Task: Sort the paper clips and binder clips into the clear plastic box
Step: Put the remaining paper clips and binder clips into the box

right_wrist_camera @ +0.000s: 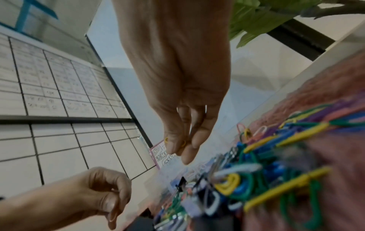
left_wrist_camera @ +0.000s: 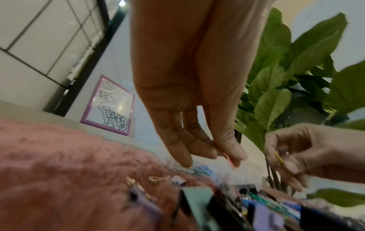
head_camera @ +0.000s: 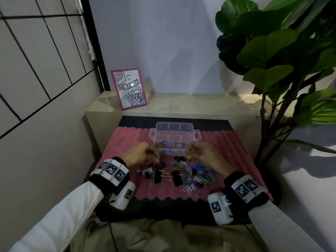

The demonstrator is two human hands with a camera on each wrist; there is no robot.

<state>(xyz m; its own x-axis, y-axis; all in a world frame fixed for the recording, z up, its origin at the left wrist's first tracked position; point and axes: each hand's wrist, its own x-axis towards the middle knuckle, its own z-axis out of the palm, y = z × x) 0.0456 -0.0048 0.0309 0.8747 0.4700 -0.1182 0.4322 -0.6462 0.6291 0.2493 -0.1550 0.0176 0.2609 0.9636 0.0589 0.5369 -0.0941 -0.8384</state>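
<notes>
Paper clips | right hand pinches yellow clip | left hand pinches pink clip | risk: light pinch drops clip outside clear plastic box.

The clear plastic box sits on the mat, behind the clip pile.

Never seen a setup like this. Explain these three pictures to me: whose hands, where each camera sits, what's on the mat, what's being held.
No machine: a person wears one camera on the head and one on each wrist. The head view shows a pink mat with a clear plastic box already holding coloured paper clips, and a loose pile of paper clips and black binder clips in front. The right hand pinches a yellow paper clip. The left hand pinches something small and pinkish, too blurred to name.
</notes>
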